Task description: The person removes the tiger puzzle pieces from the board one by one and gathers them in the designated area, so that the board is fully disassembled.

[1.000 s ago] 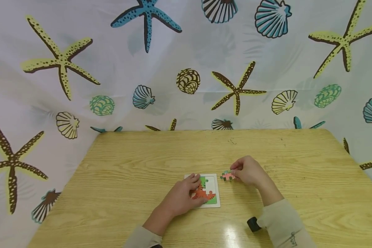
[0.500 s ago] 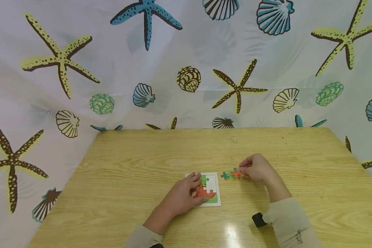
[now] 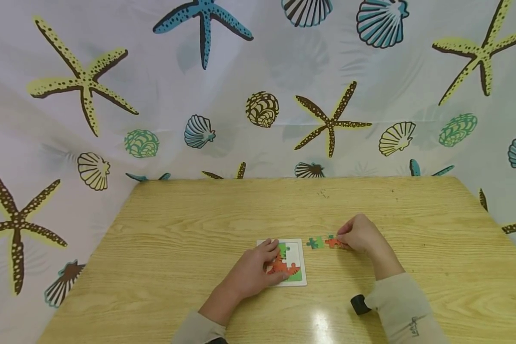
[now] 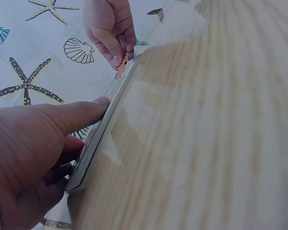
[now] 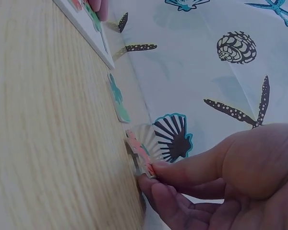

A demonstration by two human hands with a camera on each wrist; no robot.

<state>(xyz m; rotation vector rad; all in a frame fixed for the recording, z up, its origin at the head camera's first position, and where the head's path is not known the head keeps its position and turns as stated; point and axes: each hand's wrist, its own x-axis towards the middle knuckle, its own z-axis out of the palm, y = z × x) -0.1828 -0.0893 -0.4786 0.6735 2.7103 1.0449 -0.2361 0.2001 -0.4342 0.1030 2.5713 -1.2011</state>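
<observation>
A small square jigsaw puzzle board (image 3: 303, 267) with a white border lies on the table, its picture orange and green with a white gap at the upper right. My left hand (image 3: 253, 270) rests across its left part, thumb and fingertips touching the top face, and hides that side. To the board's right my right hand (image 3: 362, 234) pinches an orange-and-green puzzle piece (image 5: 140, 151) between thumb and fingers, tilted just over the table in the right wrist view. A green puzzle piece (image 3: 316, 242) lies flat between board and held piece.
The wooden table (image 3: 189, 215) has its far edge against a hanging white cloth (image 3: 223, 95) printed with shells and starfish. A black strap-like item (image 3: 360, 304) sits at my right sleeve (image 3: 406, 306).
My right hand has moved right with the orange-and-green piece, drawing it apart from the green piece, which now lies alone on the table. My left hand stays on the board.
</observation>
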